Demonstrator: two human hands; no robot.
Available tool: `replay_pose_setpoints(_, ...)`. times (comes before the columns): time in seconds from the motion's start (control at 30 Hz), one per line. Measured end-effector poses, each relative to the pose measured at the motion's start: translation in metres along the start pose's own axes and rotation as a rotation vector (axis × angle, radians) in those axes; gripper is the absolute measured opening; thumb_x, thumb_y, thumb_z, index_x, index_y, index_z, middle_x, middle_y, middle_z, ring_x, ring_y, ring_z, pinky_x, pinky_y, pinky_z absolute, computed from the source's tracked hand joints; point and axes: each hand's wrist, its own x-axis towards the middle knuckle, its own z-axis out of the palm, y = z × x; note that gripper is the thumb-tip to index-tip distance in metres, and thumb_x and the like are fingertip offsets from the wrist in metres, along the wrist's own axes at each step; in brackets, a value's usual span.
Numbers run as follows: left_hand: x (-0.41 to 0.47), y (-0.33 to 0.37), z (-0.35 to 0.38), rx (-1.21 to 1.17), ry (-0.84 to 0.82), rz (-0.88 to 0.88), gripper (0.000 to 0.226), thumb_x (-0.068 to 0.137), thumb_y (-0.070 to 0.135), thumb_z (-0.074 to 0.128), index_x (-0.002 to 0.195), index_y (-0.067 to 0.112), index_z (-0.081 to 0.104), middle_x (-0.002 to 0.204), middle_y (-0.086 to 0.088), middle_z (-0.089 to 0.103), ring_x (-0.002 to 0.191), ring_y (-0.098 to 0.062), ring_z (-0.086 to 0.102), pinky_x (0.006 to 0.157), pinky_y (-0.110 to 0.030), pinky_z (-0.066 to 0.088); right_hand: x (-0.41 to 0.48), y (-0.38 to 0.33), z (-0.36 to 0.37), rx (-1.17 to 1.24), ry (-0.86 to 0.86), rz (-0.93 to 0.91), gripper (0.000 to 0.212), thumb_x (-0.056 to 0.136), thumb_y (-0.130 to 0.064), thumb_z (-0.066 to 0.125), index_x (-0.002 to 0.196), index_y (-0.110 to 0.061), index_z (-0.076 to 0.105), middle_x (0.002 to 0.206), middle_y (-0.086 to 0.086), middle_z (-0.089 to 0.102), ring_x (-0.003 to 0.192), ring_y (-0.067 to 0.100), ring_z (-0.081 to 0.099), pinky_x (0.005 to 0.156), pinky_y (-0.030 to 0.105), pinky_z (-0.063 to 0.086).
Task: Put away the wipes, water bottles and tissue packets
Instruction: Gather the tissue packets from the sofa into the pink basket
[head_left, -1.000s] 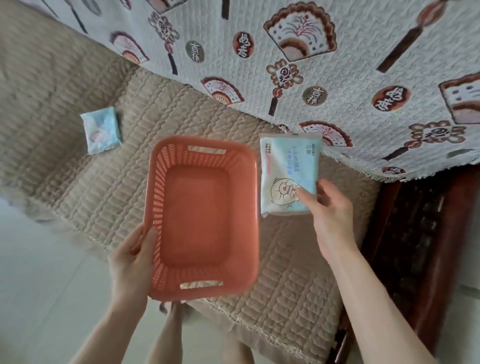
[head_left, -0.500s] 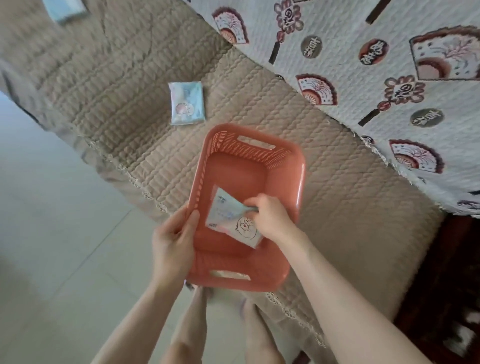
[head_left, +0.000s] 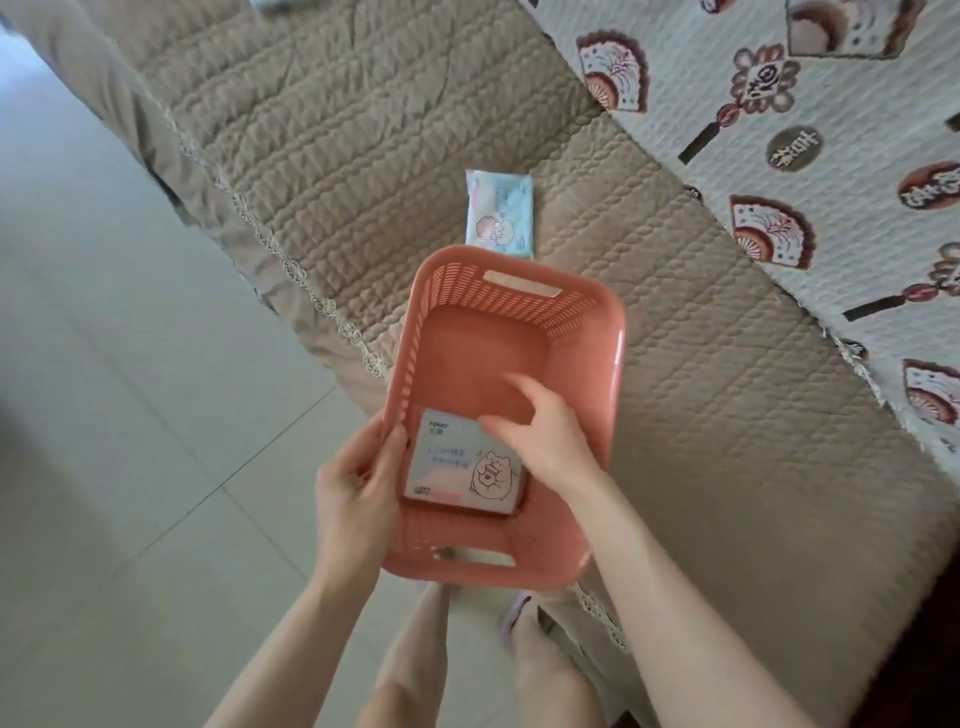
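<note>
I hold a salmon-pink plastic basket (head_left: 597, 374) over the front edge of the sofa seat. My left hand (head_left: 353, 499) grips its left rim, thumb inside the wall. A pale blue tissue packet with a cartoon bear (head_left: 457, 467) lies flat on the basket's bottom at the near end. My right hand (head_left: 540, 436) is inside the basket just above that packet's far right corner, fingers loosely spread and holding nothing. A second pale packet with a cartoon figure (head_left: 500, 221) lies on the seat just beyond the basket's far rim.
The tan quilted sofa cover (head_left: 701, 415) runs diagonally across the view. A white blanket printed with fans (head_left: 779, 130) covers the backrest at the right. Light floor tiles (head_left: 130, 415) fill the left. My legs (head_left: 467, 675) are below the basket.
My right hand carried the bear packet from the seat into the basket and let it go; it now lies flat. The view shifted, bringing the second packet close to the basket's far rim.
</note>
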Motion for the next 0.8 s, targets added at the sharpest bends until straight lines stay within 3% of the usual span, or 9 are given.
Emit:
replay_pose_setpoints(0.1,0.016,0.007,-0.010,-0.022,0.049,0.001,0.022,0.095,0.011,0.057,0.102,0.025,0.074,0.100,-0.005,0.075,0.097,-0.027,0.068,0.091,-0.049,0.053,-0.001,-0.027,-0.008,0.256,0.023,-0.008,0.063,0.080,-0.028,0.077,0.137,-0.023,0.050,0.135,-0.004,0.057,0.120,0.007,0.054,0.101,0.026,0.043)
replay_pose_setpoints(0.2,0.031,0.013,-0.023,-0.060,0.094,-0.004,0.023,0.096,0.012,0.057,0.107,0.023,0.072,0.104,-0.005,0.075,0.104,-0.027,0.067,0.093,-0.047,0.053,0.005,-0.048,-0.015,0.402,0.062,-0.005,0.061,0.078,-0.026,0.078,0.134,-0.022,0.053,0.125,-0.006,0.062,0.110,0.001,0.061,0.087,0.015,0.051)
replay_pose_setpoints(0.3,0.042,0.017,-0.029,-0.061,0.139,0.011,0.024,0.096,0.013,0.057,0.100,0.029,0.074,0.102,-0.004,0.075,0.096,-0.018,0.069,0.086,-0.036,0.056,0.015,-0.058,-0.024,0.461,0.118,-0.029,0.057,0.078,-0.021,0.078,0.131,-0.019,0.056,0.119,-0.007,0.064,0.102,-0.006,0.063,0.082,0.010,0.050)
replay_pose_setpoints(0.43,0.062,0.026,-0.037,-0.063,0.215,0.008,0.027,0.096,0.016,0.058,0.090,0.036,0.075,0.094,0.003,0.076,0.083,-0.011,0.068,0.077,-0.027,0.056,0.042,-0.069,-0.035,0.519,0.186,-0.017,0.046,0.081,-0.017,0.075,0.123,-0.017,0.057,0.114,-0.002,0.066,0.098,0.002,0.064,0.088,0.021,0.050)
replay_pose_setpoints(0.7,0.101,0.046,-0.047,-0.067,0.318,-0.003,0.018,0.095,0.019,0.060,0.093,0.029,0.075,0.082,0.010,0.075,0.069,-0.003,0.063,0.063,-0.017,0.054,0.131,-0.062,-0.045,0.548,0.181,0.122,0.033,0.086,-0.016,0.071,0.114,-0.026,0.057,0.114,0.000,0.066,0.090,-0.002,0.062,0.086,0.020,0.044)
replay_pose_setpoints(0.8,0.116,0.055,-0.043,-0.077,0.351,-0.015,0.017,0.094,0.020,0.061,0.094,0.030,0.075,0.084,0.010,0.076,0.070,-0.004,0.065,0.063,-0.018,0.056,0.169,-0.057,-0.044,0.477,0.170,0.177,0.047,0.085,-0.022,0.071,0.128,-0.026,0.051,0.122,-0.001,0.063,0.100,0.003,0.059,0.084,0.019,0.040)
